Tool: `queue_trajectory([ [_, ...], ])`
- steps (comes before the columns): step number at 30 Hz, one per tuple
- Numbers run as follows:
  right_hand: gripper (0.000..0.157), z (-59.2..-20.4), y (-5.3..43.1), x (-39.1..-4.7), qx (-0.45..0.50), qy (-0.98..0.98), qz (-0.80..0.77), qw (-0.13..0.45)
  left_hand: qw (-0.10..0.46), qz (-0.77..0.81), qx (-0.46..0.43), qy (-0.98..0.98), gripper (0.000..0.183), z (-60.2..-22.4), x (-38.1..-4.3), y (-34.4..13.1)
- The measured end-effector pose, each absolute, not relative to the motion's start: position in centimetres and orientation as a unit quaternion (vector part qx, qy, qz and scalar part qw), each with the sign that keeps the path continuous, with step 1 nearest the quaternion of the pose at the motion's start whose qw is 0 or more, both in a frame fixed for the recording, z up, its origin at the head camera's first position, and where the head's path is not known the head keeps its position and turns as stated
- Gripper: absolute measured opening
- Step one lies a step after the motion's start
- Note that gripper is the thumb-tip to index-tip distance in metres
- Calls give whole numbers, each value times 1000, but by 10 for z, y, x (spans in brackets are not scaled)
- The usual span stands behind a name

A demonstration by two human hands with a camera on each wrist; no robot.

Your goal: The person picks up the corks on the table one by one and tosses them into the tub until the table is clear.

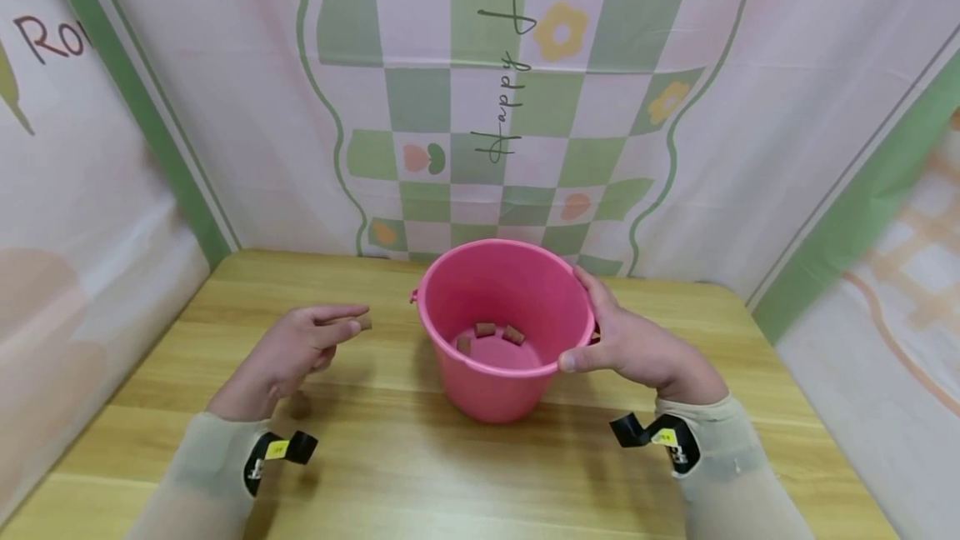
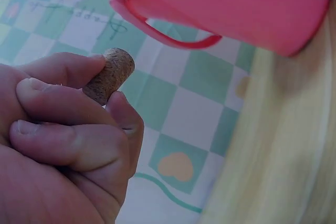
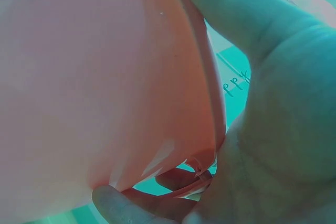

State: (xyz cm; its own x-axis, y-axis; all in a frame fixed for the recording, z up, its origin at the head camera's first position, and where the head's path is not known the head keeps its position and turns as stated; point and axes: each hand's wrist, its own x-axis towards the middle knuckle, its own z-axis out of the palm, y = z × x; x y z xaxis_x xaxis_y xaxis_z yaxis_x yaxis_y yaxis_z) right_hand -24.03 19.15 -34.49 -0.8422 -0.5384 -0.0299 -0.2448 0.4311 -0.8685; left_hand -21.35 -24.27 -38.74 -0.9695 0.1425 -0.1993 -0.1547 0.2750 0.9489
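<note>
A pink bucket point(image 1: 491, 398) stands upright on the wooden table. Three brown corks point(image 1: 485, 329) lie inside on its bottom. To the left of the bucket, my left hand point(image 1: 303, 344) pinches another cork point(image 2: 109, 76) between thumb and index finger, above the tabletop and apart from the rim. My right hand point(image 1: 641, 348) grips the bucket's right side, with the thumb on the near part of the rim and other fingers around the outside, as the right wrist view shows beside a handle joint point(image 3: 198, 166).
The wooden table point(image 1: 390, 473) reaches back to a printed curtain point(image 1: 420, 98) with green checks, close behind the bucket. More curtain hangs at the left and right sides. The bucket's pink handle point(image 2: 173, 41) hangs at its outer wall. Each forearm carries a black wrist mount.
</note>
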Motion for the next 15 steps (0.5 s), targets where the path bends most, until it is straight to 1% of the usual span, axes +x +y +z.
queue_trajectory([
  [2, 124, -345, 191, -240, -234, 834, -476, 153, 121, 603, -3, 788, 45, -383, -212, -241],
  [9, 124, -344, 191, -240, -239, 830, -481, 153, 88, 641, 37, 761, 45, -370, -211, -230],
  [15, 123, -344, 191, -240, -239, 826, -487, 155, 90, 646, 44, 757, 44, -360, -209, -223],
])
